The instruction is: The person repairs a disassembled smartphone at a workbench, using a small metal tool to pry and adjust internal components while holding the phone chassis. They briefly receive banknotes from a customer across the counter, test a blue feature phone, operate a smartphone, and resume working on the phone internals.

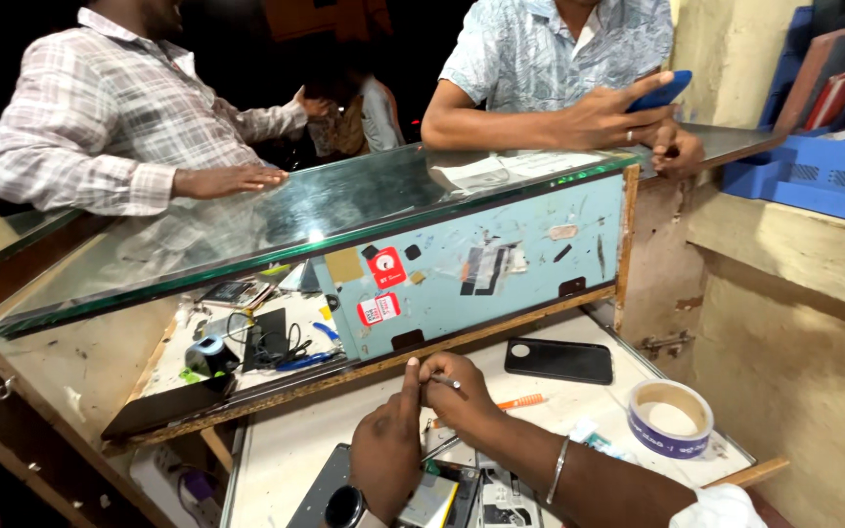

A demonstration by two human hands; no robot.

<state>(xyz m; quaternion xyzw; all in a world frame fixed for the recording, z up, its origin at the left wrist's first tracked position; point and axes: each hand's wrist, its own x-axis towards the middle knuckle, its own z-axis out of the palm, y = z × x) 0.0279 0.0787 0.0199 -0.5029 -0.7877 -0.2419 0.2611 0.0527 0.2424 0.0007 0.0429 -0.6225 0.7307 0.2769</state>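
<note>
Opened phone (413,494) flat on bench, directly below both hands, long axis running roughly toward lower left. Right hand (462,391) pinched narrow on thin tool (446,381), tip pointing left, hovering above phone. Left hand (388,450) curled, resting on phone, nearer of the two. Black phone (557,360) and tape roll (670,418) lying right of opened phone.
</note>
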